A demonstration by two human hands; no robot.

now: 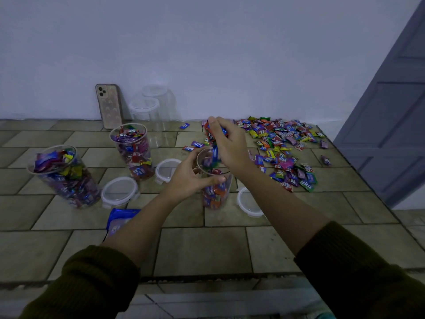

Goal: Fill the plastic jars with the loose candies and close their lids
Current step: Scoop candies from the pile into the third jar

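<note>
The tall clear plastic jars (pixel 135 153) look smooth and glossy, and the round frosted-white plastic lids (pixel 119 192) are a bit milkier. The loose multicoloured candies (pixel 282 143) come in shiny, crinkly film wrappers. The beige tiled worktop (pixel 202 249) looks matt and stone-like. The olive sleeves (pixel 99 279) are ribbed knit cloth.

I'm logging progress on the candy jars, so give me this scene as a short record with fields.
left hand: grips the centre jar near its rim
right hand: holds candies over that jar's mouth
centre jar: partly filled, no lid
full jars: two at left, no lids
loose lids: three lying on the table
candy pile: right side, near the wall
empty jars: two at the back
</note>
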